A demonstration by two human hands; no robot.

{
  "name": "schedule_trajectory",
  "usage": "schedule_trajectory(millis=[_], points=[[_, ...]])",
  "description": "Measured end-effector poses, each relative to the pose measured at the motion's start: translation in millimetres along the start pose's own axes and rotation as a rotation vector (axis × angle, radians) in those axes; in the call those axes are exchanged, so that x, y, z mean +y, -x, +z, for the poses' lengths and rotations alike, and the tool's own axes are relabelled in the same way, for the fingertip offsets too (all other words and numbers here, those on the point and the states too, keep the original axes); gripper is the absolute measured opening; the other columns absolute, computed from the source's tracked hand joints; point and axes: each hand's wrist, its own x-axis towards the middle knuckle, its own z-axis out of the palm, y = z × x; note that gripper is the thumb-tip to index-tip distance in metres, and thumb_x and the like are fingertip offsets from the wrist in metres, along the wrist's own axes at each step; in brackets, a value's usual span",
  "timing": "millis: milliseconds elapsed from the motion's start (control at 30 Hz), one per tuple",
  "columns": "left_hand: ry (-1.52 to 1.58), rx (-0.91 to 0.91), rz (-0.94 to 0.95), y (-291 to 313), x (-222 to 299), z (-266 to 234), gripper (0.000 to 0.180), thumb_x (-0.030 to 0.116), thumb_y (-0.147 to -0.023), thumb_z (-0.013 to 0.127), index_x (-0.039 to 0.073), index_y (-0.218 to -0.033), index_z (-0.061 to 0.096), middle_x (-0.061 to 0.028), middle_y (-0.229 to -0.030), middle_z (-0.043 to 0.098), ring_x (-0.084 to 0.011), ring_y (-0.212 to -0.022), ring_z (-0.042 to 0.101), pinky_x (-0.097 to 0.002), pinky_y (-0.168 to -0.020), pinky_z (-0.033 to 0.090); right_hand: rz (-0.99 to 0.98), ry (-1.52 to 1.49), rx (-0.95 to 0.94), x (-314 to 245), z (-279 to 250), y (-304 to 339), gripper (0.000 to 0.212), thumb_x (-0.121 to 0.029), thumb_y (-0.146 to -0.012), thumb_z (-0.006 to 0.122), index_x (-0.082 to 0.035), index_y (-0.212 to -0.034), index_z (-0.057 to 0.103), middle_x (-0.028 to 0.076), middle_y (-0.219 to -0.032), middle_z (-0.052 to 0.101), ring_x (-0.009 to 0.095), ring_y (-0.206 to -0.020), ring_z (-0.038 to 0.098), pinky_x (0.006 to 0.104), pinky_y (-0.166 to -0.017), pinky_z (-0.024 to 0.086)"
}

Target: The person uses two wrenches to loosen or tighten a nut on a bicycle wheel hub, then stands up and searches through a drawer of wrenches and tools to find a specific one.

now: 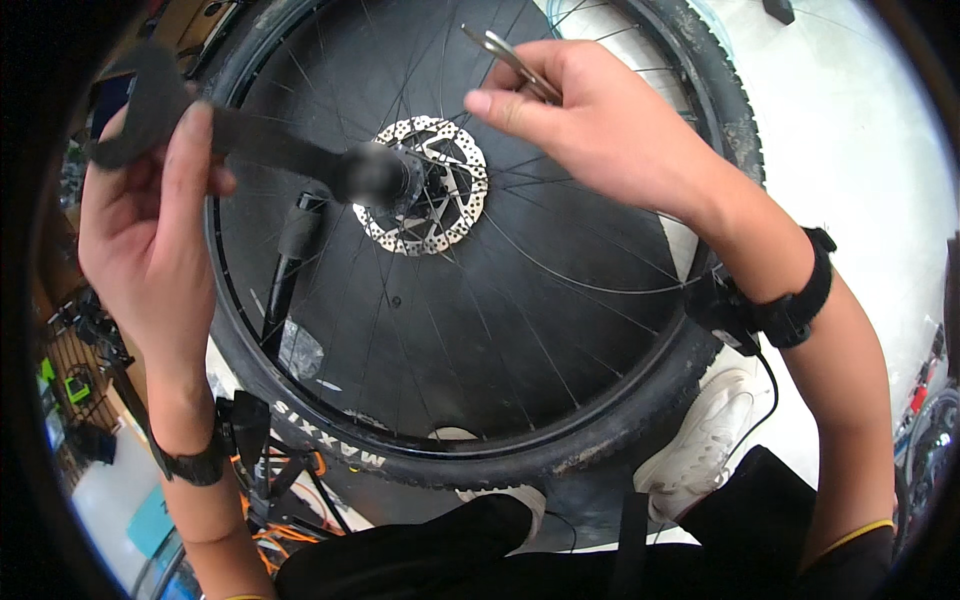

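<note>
A bicycle wheel with a knobbly black tyre (590,440) fills the middle, its silver disc brake rotor (465,205) around the hub. At the upper left, my left hand (150,220) is closed around a black flat bar (265,142) with a hooked end. The bar reaches toward the hub, where a blurred round black end (370,176) hides part of the rotor; I cannot tell whether the two are joined. Above the wheel's right side, my right hand (590,120) pinches a slim silver metal tool (510,62), its tip pointing up and left. Its exact kind is unclear.
Behind the spokes, a black tube (287,265) stands slanted beside a dark surface (560,330). My white shoes (700,440) are below the tyre. Shelving with small parts (85,370) lines the left; orange cables (285,545) lie lower left. Straps with small devices (765,310) circle both forearms.
</note>
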Motion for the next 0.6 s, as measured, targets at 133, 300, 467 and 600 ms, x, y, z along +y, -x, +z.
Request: schedule_trajectory(millis=[133, 300, 467, 600], points=[[-0.062, -0.020, -0.043, -7, 7, 3, 0.022, 0.008, -0.092, 0.061, -0.003, -0.112, 0.059, -0.0083, -0.086, 0.066, -0.0091, -0.068, 0.061, -0.0193, -0.062, 0.048, 0.057, -0.082, -0.072, 9, -4, 4, 0.033, -0.025, -0.087, 0.061, 0.007, -0.085, 0.064, 0.018, -0.066, 0.060, 0.026, -0.061, 0.060, 0.0359, -0.062, 0.047], [-0.164, -0.002, -0.115, -18, 14, 5, 0.018, 0.011, -0.091, 0.063, -0.002, -0.104, 0.062, -0.0085, -0.080, 0.066, -0.0097, -0.065, 0.061, -0.0195, -0.060, 0.048, 0.041, -0.181, -0.115, 14, 1, 6, 0.022, -0.019, -0.090, 0.061, 0.002, -0.087, 0.060, -0.004, -0.061, 0.044, 0.005, -0.057, 0.039, 0.0238, -0.051, 0.034], [-0.252, 0.078, -0.154, -19, 20, 14, 0.016, 0.009, -0.090, 0.064, -0.004, -0.099, 0.062, -0.0092, -0.079, 0.066, -0.0095, -0.062, 0.061, -0.0195, -0.058, 0.048, 0.075, -0.174, -0.120, 14, 1, 7, 0.020, -0.017, -0.090, 0.061, 0.003, -0.087, 0.060, -0.002, -0.061, 0.044, 0.005, -0.057, 0.039, 0.0241, -0.051, 0.034], [-0.233, 0.142, -0.161, -15, 19, 20, 0.015, 0.006, -0.091, 0.063, -0.005, -0.100, 0.062, -0.0095, -0.078, 0.067, -0.0099, -0.060, 0.060, -0.0197, -0.056, 0.048, 0.068, -0.185, -0.145, 15, 4, 6, 0.019, -0.016, -0.090, 0.061, 0.003, -0.088, 0.060, -0.001, -0.061, 0.045, 0.005, -0.057, 0.040, 0.0239, -0.051, 0.034]])
